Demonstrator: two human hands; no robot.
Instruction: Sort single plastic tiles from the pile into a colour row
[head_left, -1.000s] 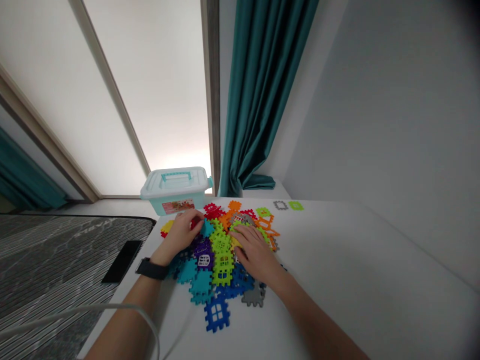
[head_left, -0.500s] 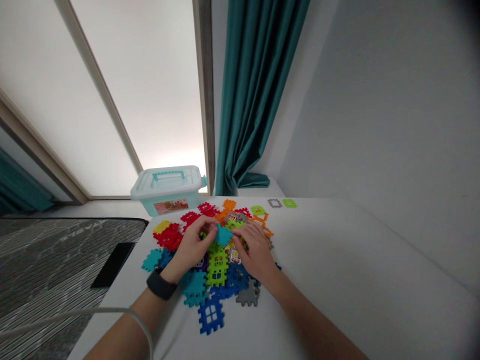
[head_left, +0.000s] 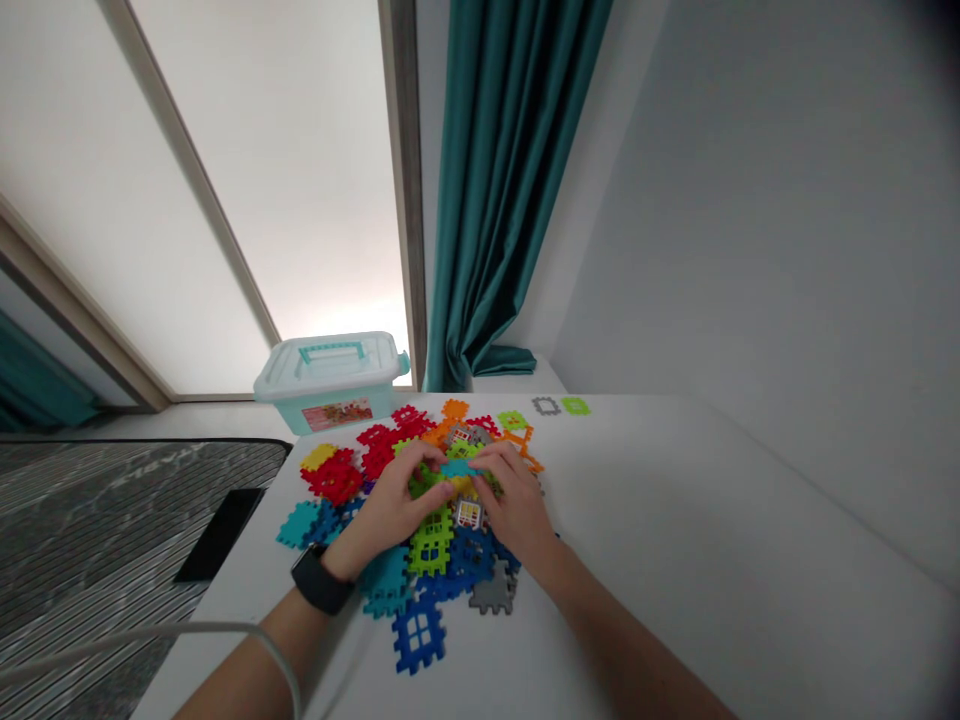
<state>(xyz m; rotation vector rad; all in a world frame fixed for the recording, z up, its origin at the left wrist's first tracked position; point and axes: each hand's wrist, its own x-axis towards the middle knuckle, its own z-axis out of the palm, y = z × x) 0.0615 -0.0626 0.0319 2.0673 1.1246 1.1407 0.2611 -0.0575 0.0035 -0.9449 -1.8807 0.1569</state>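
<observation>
A heap of coloured interlocking plastic tiles [head_left: 420, 545] lies on the white table [head_left: 675, 540]. Both my hands hover over the middle of the heap. My left hand [head_left: 394, 510], with a dark watch on its wrist, and my right hand [head_left: 514, 500] pinch the same teal tile [head_left: 456, 467] between their fingertips, lifted a little above the pile. Red tiles [head_left: 337, 475] lie to the left, a blue window tile [head_left: 418, 636] sits nearest me, and a grey tile [head_left: 493, 597] lies beside it.
A pale teal storage box with a lid [head_left: 328, 380] stands at the table's far left corner. A grey tile [head_left: 546, 405] and a green tile [head_left: 576, 405] lie apart at the back. A dark phone [head_left: 217, 520] rests at the left edge, a teal curtain [head_left: 495, 200] hangs behind.
My left hand moved from the left of the heap to its middle carrying a teal tile. My right hand rose off the pile and now pinches the same tile.
</observation>
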